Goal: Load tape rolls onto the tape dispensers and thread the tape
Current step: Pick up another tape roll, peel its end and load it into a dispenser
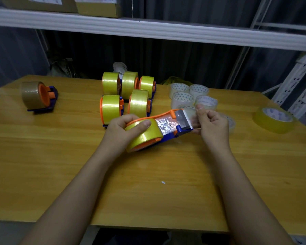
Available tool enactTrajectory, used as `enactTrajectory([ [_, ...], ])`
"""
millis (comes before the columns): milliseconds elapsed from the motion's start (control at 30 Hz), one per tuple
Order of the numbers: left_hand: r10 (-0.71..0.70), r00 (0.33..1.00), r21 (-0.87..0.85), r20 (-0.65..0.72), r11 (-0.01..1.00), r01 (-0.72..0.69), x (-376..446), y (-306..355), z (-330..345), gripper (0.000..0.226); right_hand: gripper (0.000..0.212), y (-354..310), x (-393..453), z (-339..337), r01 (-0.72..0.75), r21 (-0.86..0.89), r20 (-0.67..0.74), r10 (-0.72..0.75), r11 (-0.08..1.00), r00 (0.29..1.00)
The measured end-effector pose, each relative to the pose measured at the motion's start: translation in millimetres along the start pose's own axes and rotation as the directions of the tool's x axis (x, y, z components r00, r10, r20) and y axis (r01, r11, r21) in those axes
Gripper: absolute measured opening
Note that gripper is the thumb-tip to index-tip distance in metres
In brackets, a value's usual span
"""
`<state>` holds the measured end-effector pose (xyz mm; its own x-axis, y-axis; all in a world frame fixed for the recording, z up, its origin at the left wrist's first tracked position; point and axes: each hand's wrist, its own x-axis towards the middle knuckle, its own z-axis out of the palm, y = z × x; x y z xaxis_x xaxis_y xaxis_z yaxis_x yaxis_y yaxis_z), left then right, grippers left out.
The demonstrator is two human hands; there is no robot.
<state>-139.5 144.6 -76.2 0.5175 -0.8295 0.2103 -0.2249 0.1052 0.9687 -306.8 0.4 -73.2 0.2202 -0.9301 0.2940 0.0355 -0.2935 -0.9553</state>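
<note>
On the wooden table point(60, 165), nearest, the left hand point(124, 128) grips the yellow tape roll point(143, 135) mounted on an orange-and-blue dispenser point(177, 128) held just above the tabletop, while the right hand point(210, 126) pinches the tape end point(191, 114) drawn past the serrated blade. Behind stand five loaded dispensers point(111, 107) with yellow rolls, clustered together. Right of them lie about six clear spare rolls point(182, 99), partly hidden by the right hand, and one yellowish roll point(274, 119) apart. Far left sits one brown-tape dispenser point(39, 96).
</note>
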Motion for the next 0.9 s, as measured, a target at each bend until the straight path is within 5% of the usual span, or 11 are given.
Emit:
enactTrajectory([
  [733, 0.074, 0.997, -0.067, 0.035, 0.995, -0.071, -1, -2, -4, 0.036, 0.027, -6, -6, 3, -0.058, 0.065, -0.04, 0.061, 0.996, 0.997],
  [900, 0.036, 0.997, -0.132, 0.066, 0.991, -0.027, -1, -1, -3, 0.012, 0.03, -10, -7, 0, -0.062, 0.109, -0.039, 0.067, 0.992, 0.997],
])
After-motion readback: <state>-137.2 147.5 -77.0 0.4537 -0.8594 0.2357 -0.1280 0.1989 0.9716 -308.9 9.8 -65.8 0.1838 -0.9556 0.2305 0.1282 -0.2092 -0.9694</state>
